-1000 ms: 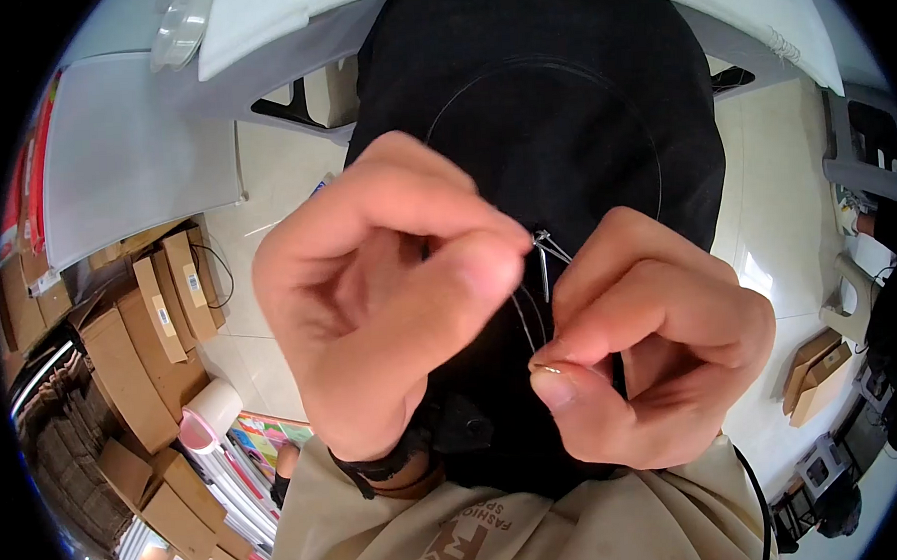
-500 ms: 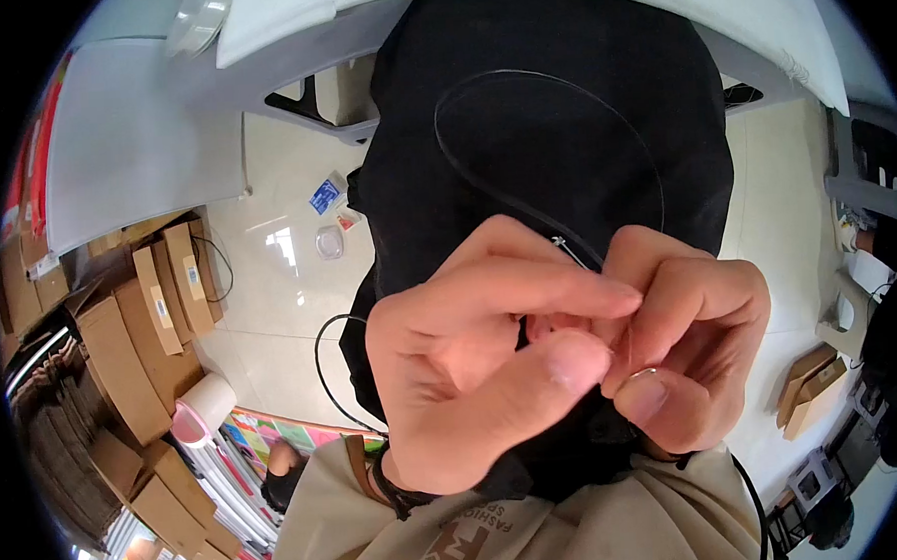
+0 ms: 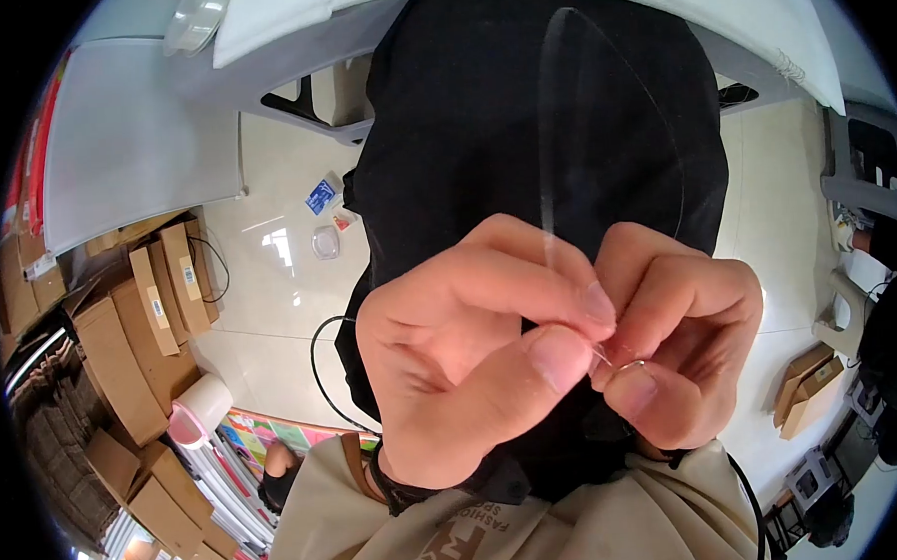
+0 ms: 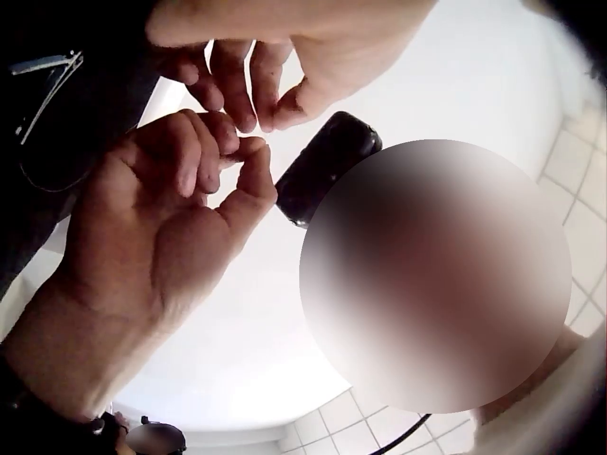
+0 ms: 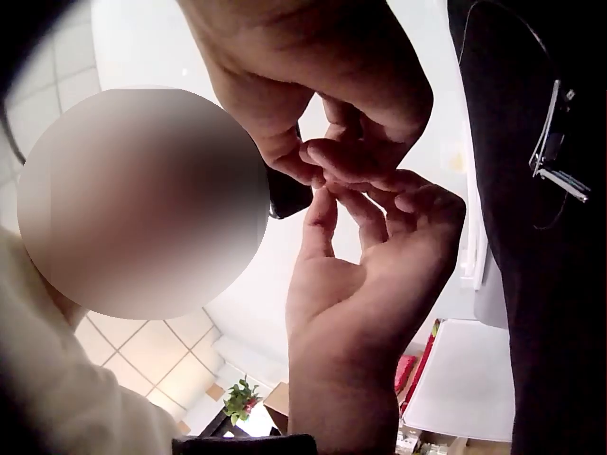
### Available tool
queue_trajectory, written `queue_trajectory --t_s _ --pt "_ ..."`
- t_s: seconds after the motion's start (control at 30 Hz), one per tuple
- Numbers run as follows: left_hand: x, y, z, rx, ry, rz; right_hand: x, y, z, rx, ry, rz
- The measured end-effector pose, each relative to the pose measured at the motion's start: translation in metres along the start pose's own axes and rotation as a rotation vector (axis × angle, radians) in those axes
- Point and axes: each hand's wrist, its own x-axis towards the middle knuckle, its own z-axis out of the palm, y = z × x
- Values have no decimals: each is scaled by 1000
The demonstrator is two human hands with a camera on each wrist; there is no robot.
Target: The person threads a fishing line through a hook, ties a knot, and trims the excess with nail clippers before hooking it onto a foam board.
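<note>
In the head view my left hand (image 3: 462,354) pinches a thin clear line between thumb and forefinger, close to the other hand's fingertips. My right hand (image 3: 691,329) pinches a small curved metal hook (image 3: 632,364) between thumb and bent forefinger; its shiny bend shows over the thumb. The clear line (image 3: 679,145) rises in a tall loop over the black cloth (image 3: 452,130), its left side blurred. A silver nail clipper (image 4: 47,64) lies on the black cloth in the left wrist view, and the hands hide it in the head view.
A table with a white top (image 3: 436,2) stands in front. Cardboard boxes (image 3: 127,369) and a pink-and-white bin (image 3: 196,411) stand at the left. A blue packet (image 3: 320,197) and a clear lid (image 3: 326,242) lie on the tiled floor.
My left hand has moved right, to the right hand's fingertips. The line's loop has grown taller and narrower. The nail clipper, visible between the hands earlier, is now covered. The right hand keeps its pinch.
</note>
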Motion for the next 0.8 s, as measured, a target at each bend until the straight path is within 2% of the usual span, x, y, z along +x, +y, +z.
queue_trajectory --t_s 0.37,0.47,0.63,0.8 --pt "-1 -1 4 112 126 25 1 2 0 -28 44 -27" --pt "-3 -2 0 239 167 90 1 -1 -2 -108 41 -10" --pt "-2 -2 0 326 78 190 -1 -1 -2 -165 40 -19" --pt "0 0 -3 400 47 212 0 -1 -2 -232 17 -41"
